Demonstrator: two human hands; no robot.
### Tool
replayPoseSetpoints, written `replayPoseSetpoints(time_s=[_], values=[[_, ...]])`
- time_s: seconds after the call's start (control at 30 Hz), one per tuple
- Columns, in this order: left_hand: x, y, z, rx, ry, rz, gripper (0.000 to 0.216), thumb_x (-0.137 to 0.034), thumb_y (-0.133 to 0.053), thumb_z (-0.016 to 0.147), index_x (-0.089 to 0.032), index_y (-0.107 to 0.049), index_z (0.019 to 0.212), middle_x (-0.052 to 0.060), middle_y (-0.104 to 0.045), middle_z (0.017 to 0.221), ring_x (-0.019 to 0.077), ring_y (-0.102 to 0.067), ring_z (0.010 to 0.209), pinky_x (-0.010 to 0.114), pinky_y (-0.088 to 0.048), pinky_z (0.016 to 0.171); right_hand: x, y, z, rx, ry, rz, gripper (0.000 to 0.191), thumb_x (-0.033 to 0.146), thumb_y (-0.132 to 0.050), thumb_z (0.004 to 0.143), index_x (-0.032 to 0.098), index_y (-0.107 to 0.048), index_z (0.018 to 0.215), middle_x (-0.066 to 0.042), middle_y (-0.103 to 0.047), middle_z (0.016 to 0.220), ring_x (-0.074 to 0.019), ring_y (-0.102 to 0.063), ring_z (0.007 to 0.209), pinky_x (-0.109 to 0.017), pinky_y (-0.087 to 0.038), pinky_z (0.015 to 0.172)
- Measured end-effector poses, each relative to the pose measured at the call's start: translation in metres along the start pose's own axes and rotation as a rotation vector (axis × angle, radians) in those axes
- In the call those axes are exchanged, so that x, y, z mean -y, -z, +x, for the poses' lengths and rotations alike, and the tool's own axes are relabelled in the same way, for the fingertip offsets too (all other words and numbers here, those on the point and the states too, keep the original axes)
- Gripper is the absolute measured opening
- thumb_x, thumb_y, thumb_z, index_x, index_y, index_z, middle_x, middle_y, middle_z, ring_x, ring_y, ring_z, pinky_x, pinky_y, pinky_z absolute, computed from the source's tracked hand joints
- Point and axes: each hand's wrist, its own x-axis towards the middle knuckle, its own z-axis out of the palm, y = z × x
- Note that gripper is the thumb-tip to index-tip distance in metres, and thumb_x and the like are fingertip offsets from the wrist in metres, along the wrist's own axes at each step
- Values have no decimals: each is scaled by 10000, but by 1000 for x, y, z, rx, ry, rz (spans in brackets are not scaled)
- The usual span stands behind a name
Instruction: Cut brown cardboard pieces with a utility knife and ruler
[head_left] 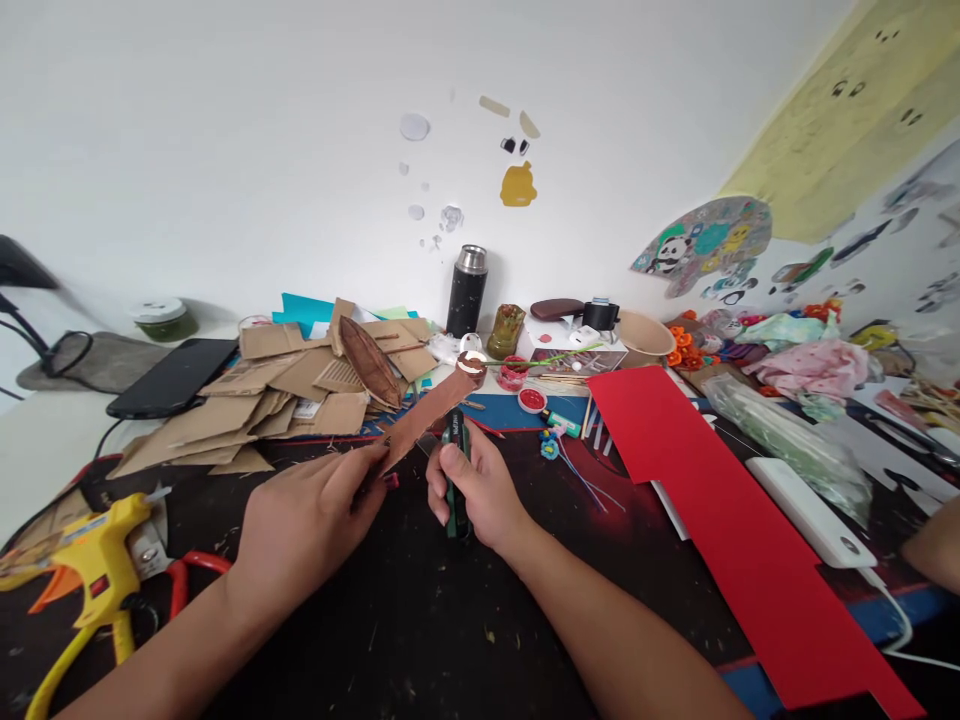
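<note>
My left hand (311, 515) is closed on the near end of a brown-painted cardboard strip (425, 418), which slants up to the right above the dark mat. A small pinkish-red bit shows by its fingertips; I cannot make out what it is. In my right hand (484, 485) is a dark green utility knife (456, 470), gripped upright with the thumb along its handle. Its blade (429, 443) points left and lies close to the strip's lower edge; whether it touches is unclear. Beyond the strip, a brown-painted cardboard piece (367, 362) rests on a pile of cardboard scraps (247, 415).
A yellow glue gun (105, 560) and red-handled tool (180, 585) lie left. Behind stand a black flask (466, 295), a murky jar (506, 332) and paint pots (513, 373). Red card (720, 510) and a white power strip (810, 512) lie right, near another person's arm (934, 545).
</note>
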Motion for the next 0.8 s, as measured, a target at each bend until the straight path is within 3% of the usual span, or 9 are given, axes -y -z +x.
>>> replayPoseSetpoints(time_s=[0.27, 0.47, 0.57, 0.67, 0.73, 0.8], values=[[-17, 6, 6, -8, -262, 107, 249, -219, -513, 1099, -143, -750, 1116, 47, -812, 804, 226, -758, 650, 356, -526, 608, -5, -3, 0, -58, 16, -2, 555, 702, -833, 907, 264, -494, 944, 121, -549, 639, -77, -508, 391, -194, -378, 389], [-22, 1, 3, 58, -239, 57, 283, -251, -485, 1109, -160, -750, 1062, 54, -787, 776, 229, -738, 618, 356, -541, 594, -4, -3, 0, -171, -18, -72, 544, 716, -799, 919, 253, -516, 880, 111, -555, 589, -84, -515, 376, -194, -377, 375], [-19, -1, 1, 29, -201, -73, 299, -405, -569, 1104, -175, -752, 1158, 71, -838, 878, 240, -794, 711, 342, -580, 649, -2, 1, 2, -251, -45, -76, 560, 739, -792, 905, 254, -516, 853, 104, -563, 559, -93, -521, 367, -195, -374, 366], [-9, 4, 1, 0, -2, -269, 342, -505, -614, 1074, -236, -746, 1238, 32, -857, 924, 206, -792, 704, 298, -567, 629, 1, 6, 5, -313, -53, -60, 572, 742, -817, 873, 259, -511, 852, 107, -563, 541, -97, -521, 362, -191, -369, 360], [-1, 9, 5, -29, 313, -342, 327, -517, -606, 1057, -262, -757, 1196, -10, -800, 795, 181, -702, 578, 291, -509, 548, 3, 9, 6, -331, -70, -39, 590, 745, -843, 840, 262, -505, 850, 110, -560, 534, -98, -514, 357, -193, -377, 356], [5, 12, 12, -21, 587, -491, 410, -572, -631, 1010, -252, -755, 1235, 23, -803, 876, 210, -720, 689, 314, -549, 616, 5, 10, 7, -331, -100, -22, 607, 750, -868, 808, 263, -509, 854, 112, -557, 526, -100, -505, 352, -199, -390, 352]])
